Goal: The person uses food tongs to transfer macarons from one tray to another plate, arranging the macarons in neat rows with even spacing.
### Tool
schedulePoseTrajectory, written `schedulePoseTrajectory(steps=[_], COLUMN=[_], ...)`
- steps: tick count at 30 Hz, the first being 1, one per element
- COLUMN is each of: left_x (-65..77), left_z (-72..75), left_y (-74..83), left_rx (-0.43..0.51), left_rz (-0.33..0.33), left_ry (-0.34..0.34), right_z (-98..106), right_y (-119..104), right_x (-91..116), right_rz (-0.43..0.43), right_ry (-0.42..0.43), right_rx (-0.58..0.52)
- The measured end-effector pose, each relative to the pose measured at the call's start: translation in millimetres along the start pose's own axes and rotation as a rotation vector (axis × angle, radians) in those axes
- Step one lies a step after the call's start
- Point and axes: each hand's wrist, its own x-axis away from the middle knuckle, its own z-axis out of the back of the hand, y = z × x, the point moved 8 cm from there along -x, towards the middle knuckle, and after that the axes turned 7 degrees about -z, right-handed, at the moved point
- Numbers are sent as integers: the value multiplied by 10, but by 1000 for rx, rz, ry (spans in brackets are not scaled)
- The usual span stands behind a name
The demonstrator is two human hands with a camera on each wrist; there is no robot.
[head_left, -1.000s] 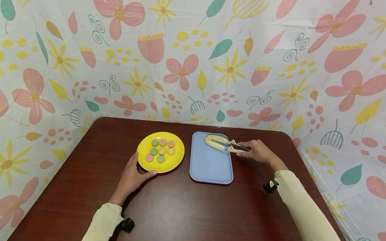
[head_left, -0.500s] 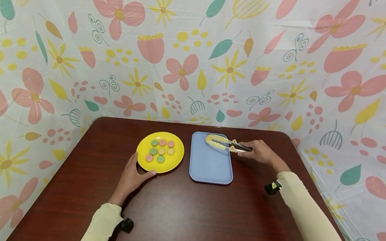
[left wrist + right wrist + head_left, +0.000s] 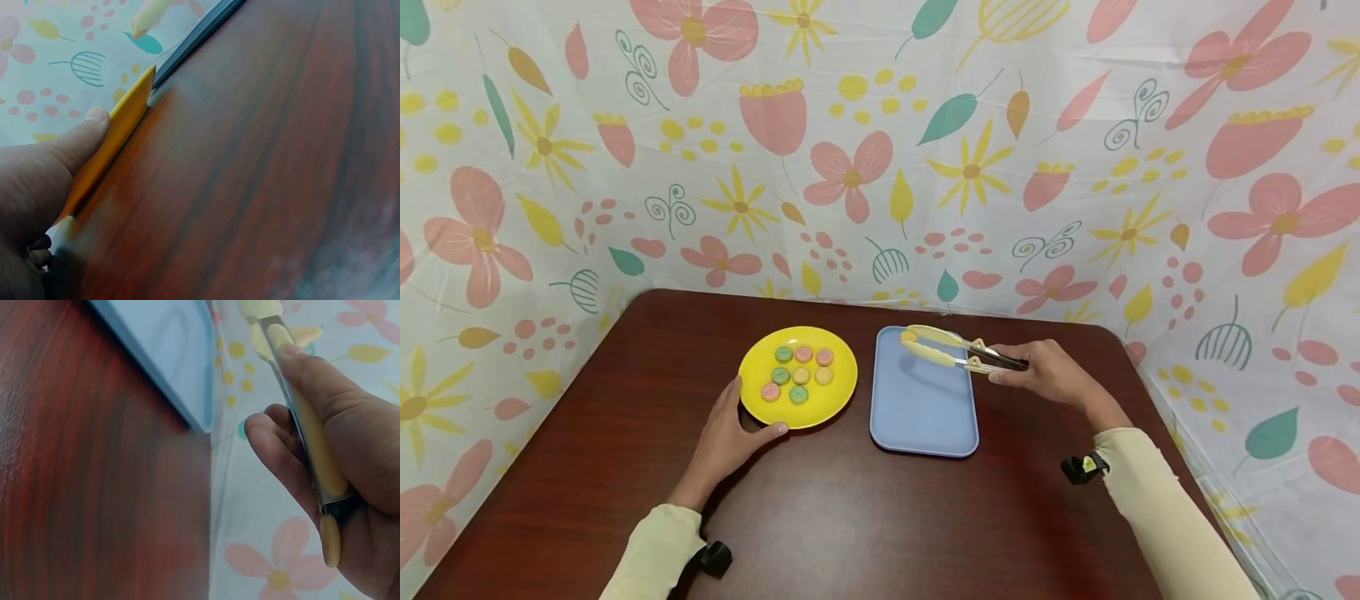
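My left hand point(image 3: 724, 442) holds the rim of a round yellow plate point(image 3: 842, 398), with its thumb at the front edge and its fingers along the left side. Several small pink, green and yellow macarons point(image 3: 801, 377) lie on that plate. In the left wrist view the thumb point(image 3: 87, 137) presses against the plate's outer side. My right hand point(image 3: 1048, 371) grips cream-coloured tongs point(image 3: 936, 335) by the handles. Between the tong tips is a yellow macaron point(image 3: 908, 337), above the far left part of a blue tray point(image 3: 925, 417). The right wrist view shows the handle point(image 3: 312, 437) between thumb and fingers.
Plate and tray stand side by side on a dark brown wooden table point(image 3: 850, 517), a narrow gap between them. A flower-patterned white cloth point(image 3: 865, 167) hangs right behind the table's far edge and along its sides.
The tongs have lifted off the tray and shifted slightly away and to the left, the yellow macaron moving with their tips. My left hand and the plate stay in place.
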Motion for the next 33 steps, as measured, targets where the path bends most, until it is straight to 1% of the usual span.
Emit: schedulePoseTrajectory(steps=[5, 12, 17, 23, 29, 33], left_x=[-2, -4, -8, -8, -8, -16], left_z=[9, 9, 5, -2, 0, 9], left_y=[11, 23, 19, 11, 12, 18], left_rx=[-2, 2, 6, -1, -5, -6], left_rz=[-2, -13, -18, -13, -16, -24], left_ry=[2, 3, 7, 6, 6, 8], right_z=[34, 25, 10, -76, -176, -267], right_y=[-154, -431, -577, -665, -831, -918], right_x=[28, 75, 81, 43, 9, -27], right_rz=[24, 76, 119, 136, 185, 200], right_ry=[6, -26, -24, -59, -92, -110], right_rx=[-9, -54, -52, -52, -51, -56])
